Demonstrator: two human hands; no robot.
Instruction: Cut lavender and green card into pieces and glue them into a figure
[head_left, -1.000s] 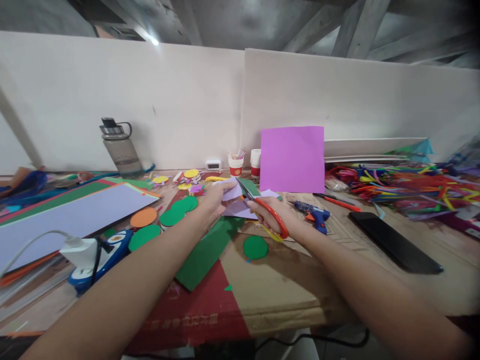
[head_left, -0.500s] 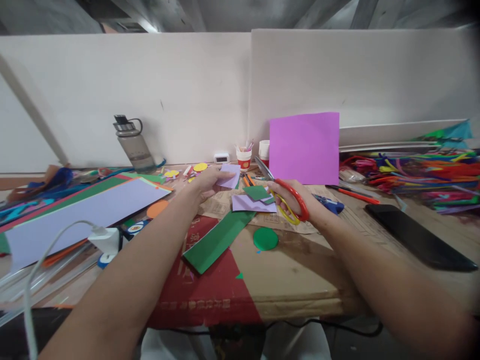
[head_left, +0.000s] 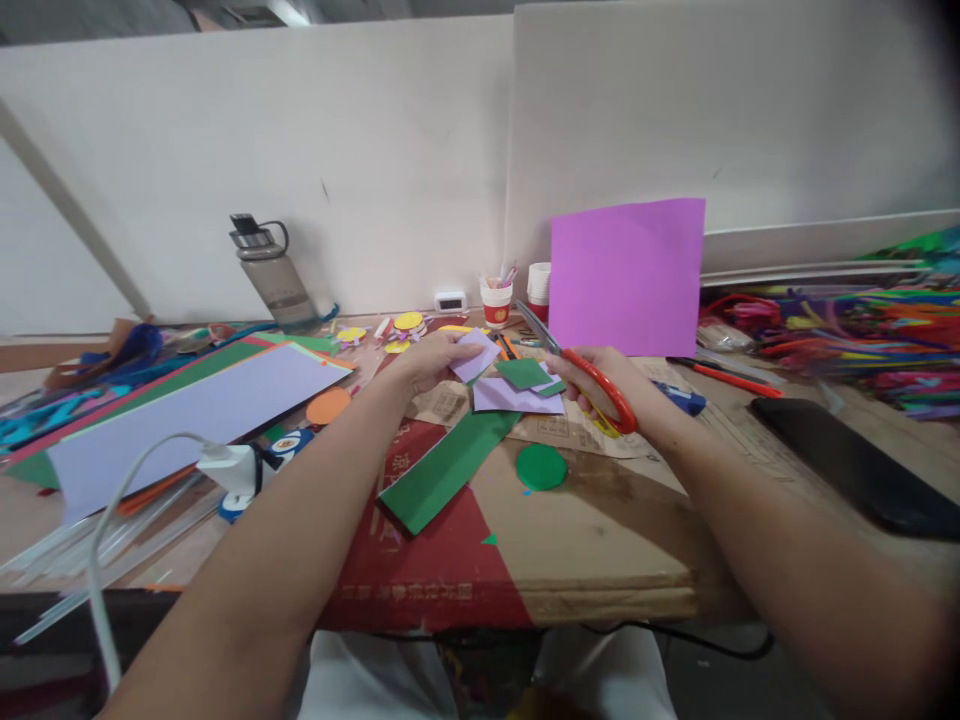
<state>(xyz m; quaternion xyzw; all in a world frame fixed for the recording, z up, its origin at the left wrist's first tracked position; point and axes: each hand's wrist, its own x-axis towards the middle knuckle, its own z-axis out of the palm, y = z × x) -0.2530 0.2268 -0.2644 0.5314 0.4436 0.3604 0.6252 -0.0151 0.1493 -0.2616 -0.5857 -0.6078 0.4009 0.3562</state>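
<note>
My left hand point(head_left: 430, 363) pinches a small lilac paper piece point(head_left: 475, 355) between thumb and fingers. In my right hand point(head_left: 609, 366) are scissors point(head_left: 602, 384) with red and yellow handles, their blades pointing up and away to the left. Small green paper pieces point(head_left: 523, 373) lie by my right fingertips, over a lilac paper rectangle point(head_left: 501, 398); whether the fingers touch them I cannot tell. Nearer to me rest a long green paper strip point(head_left: 450, 472) and a green paper circle point(head_left: 541, 467).
Lilac sheets point(head_left: 202, 415) and a tilted-looking bottle point(head_left: 276, 284) are on the left. At the back stand a cup of pencils point(head_left: 496, 302) and a purple sheet point(head_left: 626, 280). A black phone-like slab point(head_left: 855, 465) and colourful pipe cleaners point(head_left: 862, 335) lie right. A white cable point(head_left: 97, 560) crosses the left front.
The lilac piece in my left hand has tilted. My right hand has turned slightly with the scissors, its fingertips still near the green pieces. The whole view has shifted a little.
</note>
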